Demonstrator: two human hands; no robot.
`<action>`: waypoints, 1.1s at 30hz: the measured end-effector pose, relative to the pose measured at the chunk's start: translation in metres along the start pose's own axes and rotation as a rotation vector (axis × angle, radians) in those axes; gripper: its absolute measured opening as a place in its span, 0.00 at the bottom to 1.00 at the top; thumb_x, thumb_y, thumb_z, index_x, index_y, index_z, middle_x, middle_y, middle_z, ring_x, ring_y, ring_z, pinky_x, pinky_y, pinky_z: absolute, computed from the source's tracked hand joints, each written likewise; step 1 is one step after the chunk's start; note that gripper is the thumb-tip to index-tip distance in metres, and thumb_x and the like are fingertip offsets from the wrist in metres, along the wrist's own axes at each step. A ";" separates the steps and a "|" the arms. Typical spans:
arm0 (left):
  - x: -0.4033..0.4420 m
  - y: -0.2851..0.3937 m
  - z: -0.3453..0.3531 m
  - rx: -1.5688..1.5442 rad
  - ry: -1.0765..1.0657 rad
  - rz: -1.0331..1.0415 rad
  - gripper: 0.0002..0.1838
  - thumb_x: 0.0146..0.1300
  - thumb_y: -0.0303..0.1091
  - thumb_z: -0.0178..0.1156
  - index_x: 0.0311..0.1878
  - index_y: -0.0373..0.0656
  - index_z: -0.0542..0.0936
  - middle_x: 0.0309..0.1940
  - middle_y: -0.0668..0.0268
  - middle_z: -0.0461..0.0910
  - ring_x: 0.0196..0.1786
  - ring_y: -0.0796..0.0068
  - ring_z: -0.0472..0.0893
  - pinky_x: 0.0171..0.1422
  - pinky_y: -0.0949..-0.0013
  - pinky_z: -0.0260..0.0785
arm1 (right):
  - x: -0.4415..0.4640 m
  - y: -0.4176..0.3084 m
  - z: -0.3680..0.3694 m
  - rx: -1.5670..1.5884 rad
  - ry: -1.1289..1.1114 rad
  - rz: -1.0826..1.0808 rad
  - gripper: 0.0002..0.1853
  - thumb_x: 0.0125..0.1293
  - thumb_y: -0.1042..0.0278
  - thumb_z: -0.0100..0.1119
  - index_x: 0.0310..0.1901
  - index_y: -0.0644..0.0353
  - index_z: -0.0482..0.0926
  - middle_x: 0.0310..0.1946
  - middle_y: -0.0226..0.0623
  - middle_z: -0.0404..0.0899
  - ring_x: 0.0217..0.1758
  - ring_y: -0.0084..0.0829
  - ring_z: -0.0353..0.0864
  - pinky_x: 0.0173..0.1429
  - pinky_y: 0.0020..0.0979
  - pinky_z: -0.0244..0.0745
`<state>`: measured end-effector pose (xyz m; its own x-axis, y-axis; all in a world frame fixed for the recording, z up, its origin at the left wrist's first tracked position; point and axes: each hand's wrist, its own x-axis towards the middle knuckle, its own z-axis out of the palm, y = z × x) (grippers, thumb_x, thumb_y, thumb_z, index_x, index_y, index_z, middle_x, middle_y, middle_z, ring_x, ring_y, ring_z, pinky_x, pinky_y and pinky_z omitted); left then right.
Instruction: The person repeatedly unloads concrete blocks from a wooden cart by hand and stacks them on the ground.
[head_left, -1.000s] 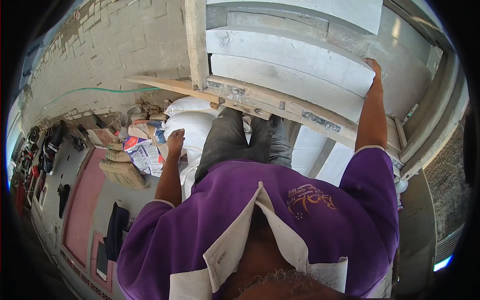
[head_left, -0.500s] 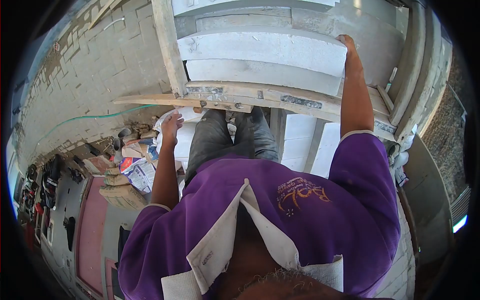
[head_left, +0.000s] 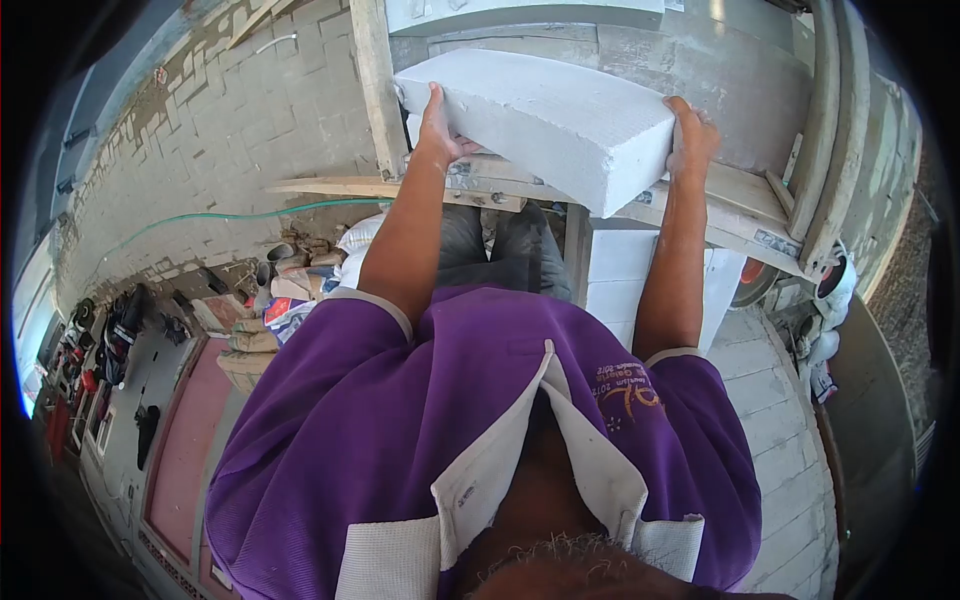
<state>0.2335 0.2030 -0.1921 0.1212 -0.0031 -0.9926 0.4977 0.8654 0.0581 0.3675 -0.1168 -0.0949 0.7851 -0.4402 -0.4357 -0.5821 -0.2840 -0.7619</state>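
Note:
A large white lightweight concrete block [head_left: 540, 105] is held tilted between my two hands, its right end lower and closer to me. My left hand [head_left: 442, 132] grips the left end, thumb up on the front face and fingers underneath. At the opposite end, my right hand [head_left: 692, 142] presses against the short side, fingers partly hidden behind it. Below the block runs the wooden edge beam [head_left: 740, 228] of a raised platform. Another white block [head_left: 520, 14] lies farther back on the platform.
Upright wooden posts stand at the left [head_left: 376, 90] and right [head_left: 825, 130] of the platform. More white blocks [head_left: 614, 278] are under the beam. A loose plank [head_left: 330, 187] juts out left, near a green hose [head_left: 240, 213]. Sacks [head_left: 250, 368] lie at lower left.
My left hand has come up from beside my leg and taken hold of the block's left end. The block has been lifted and turned, its right end swinging toward me.

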 end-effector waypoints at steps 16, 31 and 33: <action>0.005 0.003 -0.002 0.000 -0.224 0.039 0.38 0.55 0.59 0.58 0.65 0.45 0.70 0.61 0.55 0.74 0.63 0.54 0.73 0.69 0.45 0.61 | -0.101 -0.043 -0.034 -0.343 -0.053 -0.254 0.24 0.53 0.55 0.68 0.44 0.69 0.79 0.35 0.42 0.81 0.38 0.31 0.80 0.45 0.34 0.74; -0.183 -0.129 0.035 0.605 -0.185 0.201 0.44 0.54 0.57 0.65 0.68 0.39 0.65 0.63 0.54 0.70 0.64 0.52 0.71 0.67 0.42 0.62 | -0.264 0.127 -0.234 0.512 0.313 0.200 0.19 0.59 0.66 0.53 0.50 0.68 0.74 0.36 0.40 0.76 0.38 0.30 0.78 0.44 0.29 0.73; -0.167 -0.140 0.029 0.651 -0.161 0.242 0.44 0.54 0.53 0.69 0.66 0.32 0.65 0.59 0.52 0.72 0.59 0.54 0.75 0.61 0.42 0.68 | -0.276 0.190 -0.227 0.595 0.346 0.259 0.19 0.59 0.65 0.53 0.49 0.67 0.74 0.36 0.40 0.76 0.38 0.31 0.78 0.44 0.30 0.74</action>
<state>0.1686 0.0672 -0.0309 0.3931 0.0341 -0.9188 0.8467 0.3763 0.3762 -0.0072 -0.2430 -0.0103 0.4684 -0.7023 -0.5360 -0.4495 0.3329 -0.8290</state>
